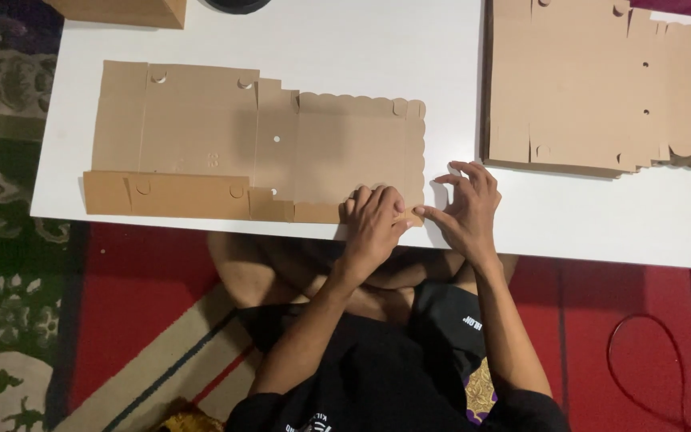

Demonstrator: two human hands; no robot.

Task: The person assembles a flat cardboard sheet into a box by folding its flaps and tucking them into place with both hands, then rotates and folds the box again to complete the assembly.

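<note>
Box blank (257, 144) lies flat on the white desk (441, 56), only its near long flap folded up so far; left hand (373, 220) curled, pressing the near-right corner tab, right hand (467, 204) spread fingertips-down just beside it, other flaps unfolded, flat stack (601, 88) untouched.

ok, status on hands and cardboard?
Left hand pressing flat box blank near edge. Right hand at its corner, fingertips down. Blank stack lies apart.

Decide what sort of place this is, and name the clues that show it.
Probably a room at home used for folding boxes by hand. A low white table stands over patterned rugs, the person sits cross-legged at it, and a stack of flat cardboard box blanks waits beside the one being folded.
</note>
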